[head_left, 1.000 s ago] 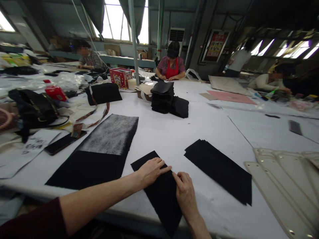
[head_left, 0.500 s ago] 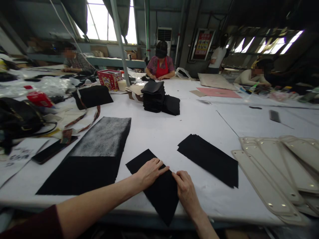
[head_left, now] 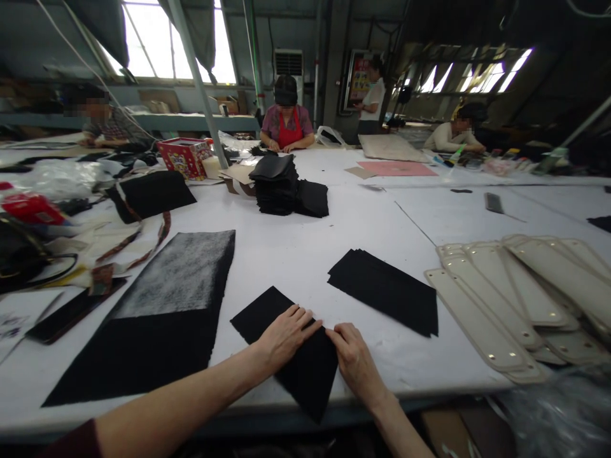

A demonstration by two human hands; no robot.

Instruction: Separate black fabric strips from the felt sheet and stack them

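A black rectangular sheet (head_left: 305, 378) of fabric-like material lies slantwise at the table's front, one corner jutting past the edge. My left hand (head_left: 286, 332) rests across its upper long edge, palm down, fingers stretched out. Beside it, my right hand (head_left: 357, 359) pinches that same edge between thumb and forefinger. To the left is a tall stack of larger black sheets (head_left: 143, 356), with a greyish fuzzy piece (head_left: 179, 273) covering its far half. Several black pieces (head_left: 384, 289) are fanned in a pile to the right of my hands.
Several beige stitched panels (head_left: 496, 305) overlap at the right. Farther back stand a black stack (head_left: 274, 184) and a red patterned box (head_left: 184, 159). A dark phone (head_left: 71, 312) lies at left. Across the table sits a person in a red apron (head_left: 296, 130); other people are around.
The view has swung to the right, so the table's contents appear farther left. Both hands keep their places on the sheet. A standing person at the back has moved left before the poster.
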